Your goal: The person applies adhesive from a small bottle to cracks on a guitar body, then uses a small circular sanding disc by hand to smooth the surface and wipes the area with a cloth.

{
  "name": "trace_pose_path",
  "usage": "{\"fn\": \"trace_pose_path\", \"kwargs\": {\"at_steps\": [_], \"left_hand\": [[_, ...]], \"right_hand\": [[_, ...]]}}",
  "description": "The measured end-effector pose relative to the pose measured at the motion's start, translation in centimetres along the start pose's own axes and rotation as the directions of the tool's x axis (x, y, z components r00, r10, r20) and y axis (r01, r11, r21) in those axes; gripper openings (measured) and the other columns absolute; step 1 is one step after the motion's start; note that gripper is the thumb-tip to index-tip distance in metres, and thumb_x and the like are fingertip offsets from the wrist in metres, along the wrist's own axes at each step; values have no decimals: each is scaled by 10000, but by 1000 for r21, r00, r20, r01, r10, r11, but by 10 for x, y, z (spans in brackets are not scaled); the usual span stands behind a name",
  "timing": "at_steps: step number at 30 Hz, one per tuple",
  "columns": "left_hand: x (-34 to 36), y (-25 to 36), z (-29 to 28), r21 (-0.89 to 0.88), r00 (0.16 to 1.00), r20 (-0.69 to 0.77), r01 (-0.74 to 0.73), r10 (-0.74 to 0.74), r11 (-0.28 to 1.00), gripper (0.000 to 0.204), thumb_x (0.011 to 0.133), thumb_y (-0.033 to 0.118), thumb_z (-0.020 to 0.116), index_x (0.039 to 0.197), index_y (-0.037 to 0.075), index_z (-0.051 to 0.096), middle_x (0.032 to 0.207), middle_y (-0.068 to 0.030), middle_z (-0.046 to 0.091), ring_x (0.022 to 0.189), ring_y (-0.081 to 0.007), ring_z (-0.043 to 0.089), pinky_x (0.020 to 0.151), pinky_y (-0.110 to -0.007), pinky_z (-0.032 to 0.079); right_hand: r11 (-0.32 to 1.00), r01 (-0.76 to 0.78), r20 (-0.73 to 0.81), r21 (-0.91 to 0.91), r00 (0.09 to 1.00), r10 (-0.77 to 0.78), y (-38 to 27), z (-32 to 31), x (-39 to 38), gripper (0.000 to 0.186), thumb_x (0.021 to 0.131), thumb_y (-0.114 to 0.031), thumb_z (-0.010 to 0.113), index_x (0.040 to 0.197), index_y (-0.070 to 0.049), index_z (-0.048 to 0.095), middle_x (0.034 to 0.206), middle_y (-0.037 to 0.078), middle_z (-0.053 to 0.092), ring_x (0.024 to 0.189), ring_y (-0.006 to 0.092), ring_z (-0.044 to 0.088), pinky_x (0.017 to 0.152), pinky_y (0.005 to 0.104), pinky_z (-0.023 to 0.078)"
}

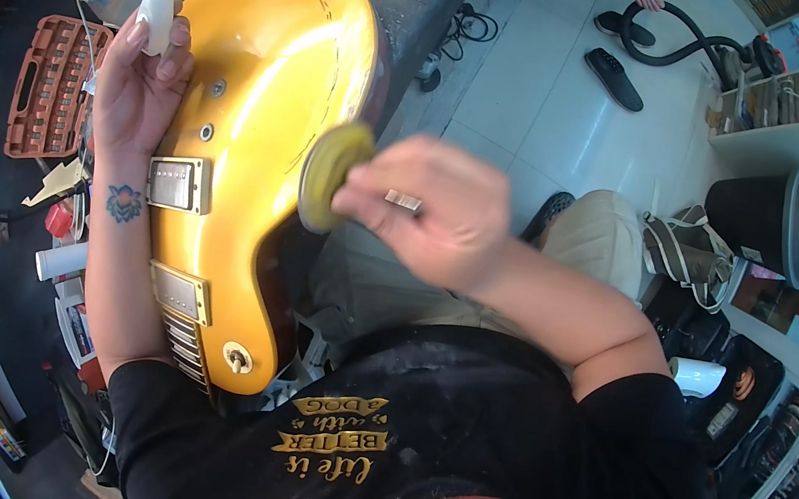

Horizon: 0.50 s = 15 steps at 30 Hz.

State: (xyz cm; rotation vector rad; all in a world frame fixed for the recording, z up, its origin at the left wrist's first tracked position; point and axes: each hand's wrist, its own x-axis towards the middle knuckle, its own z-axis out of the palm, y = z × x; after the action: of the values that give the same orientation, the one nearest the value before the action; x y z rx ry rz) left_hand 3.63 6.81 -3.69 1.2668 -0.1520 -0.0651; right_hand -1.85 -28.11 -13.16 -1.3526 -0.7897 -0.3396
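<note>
A gold electric guitar body (259, 125) lies face up on the workbench before me, with two metal-covered pickups and dark marks along its right edge. My left hand (142, 84) is closed around a small white squeeze bottle (157, 14) with a blue tip, held upright over the guitar's left side. In my right hand (440, 209) is a round yellow-green pad (341, 169), gripped by its edge at the guitar's right rim. Motion blurs that hand and the pad, so I cannot tell whether the pad touches the finish.
Left of the guitar are an orange socket-set case (55, 93), a clear bottle (114, 2) and a white roll (62, 262). The bench's grey edge (429, 26) runs past the guitar. On the tiled floor are a black shoe (614, 79), a black hose (662, 59) and a dark bin (764, 225).
</note>
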Motion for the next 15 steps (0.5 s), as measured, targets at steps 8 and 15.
{"fn": "trace_pose_path", "kwargs": {"at_steps": [8, 15], "left_hand": [[10, 1, 6, 38, 1000, 5, -9, 9, 999, 439, 1082, 251, 610, 1405, -41, 550, 1063, -97, 675, 776, -99, 538, 699, -226, 441], [6, -3, 3, 65, 997, 74, -35, 31, 997, 429, 1087, 262, 608, 1404, -21, 556, 1067, -94, 685, 771, -103, 533, 686, -217, 433]], "right_hand": [[638, -196, -113, -744, 979, 169, 124, -53, 183, 213, 922, -167, 741, 993, 33, 757, 942, 244, 764, 948, 424, 738, 855, 455, 577], [932, 16, 22, -361, 1000, -8, 85, 2, 83, 635, 1057, -404, 677, 1460, 73, 563, 1374, 229, 669, 1227, 347, 664, 1096, 423, 496]]}}
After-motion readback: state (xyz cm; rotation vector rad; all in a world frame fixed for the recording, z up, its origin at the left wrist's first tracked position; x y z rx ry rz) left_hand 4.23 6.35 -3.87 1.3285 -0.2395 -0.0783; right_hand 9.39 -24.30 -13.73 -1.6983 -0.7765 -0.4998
